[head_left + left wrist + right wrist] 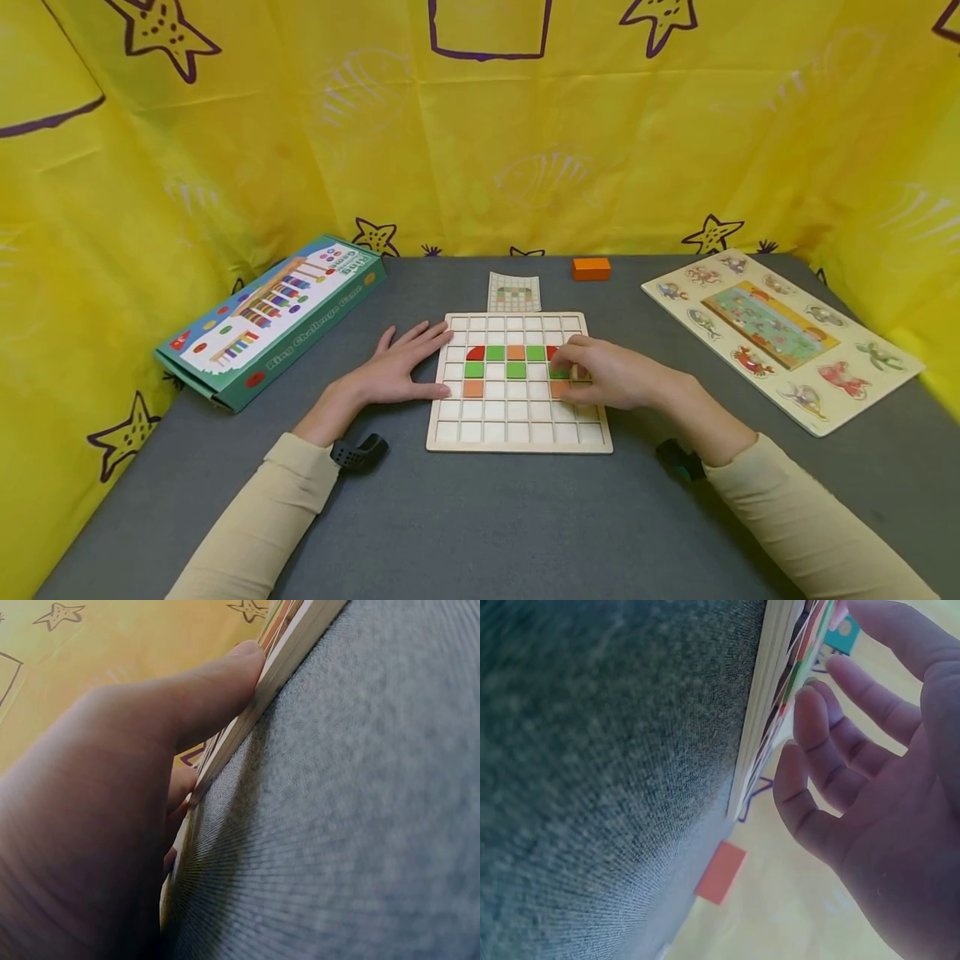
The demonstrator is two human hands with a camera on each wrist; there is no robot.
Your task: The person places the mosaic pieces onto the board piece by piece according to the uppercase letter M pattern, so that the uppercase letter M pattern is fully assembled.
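Observation:
A square wooden grid board (519, 442) lies on the table, with red, green and orange tiles in some of its cells. My left hand (393, 367) rests at the board's left edge, fingers spread; its thumb (217, 682) presses the rim in the left wrist view. Over the board's right side is my right hand (615, 372), fingers loosely bent. Its thumb reaches an orange tile (558, 389), next to a green tile (558, 372) partly covered by the fingers. In the right wrist view the other fingers (814, 720) hover beside the board with nothing between them.
Behind the board lies a small pattern card (513, 292). An orange block (591, 269) sits at the table's back edge. A green ring game box (277, 317) stands left, and a wooden sea-animal puzzle board (780, 333) lies right. Yellow cloth (480, 150) hangs around the table.

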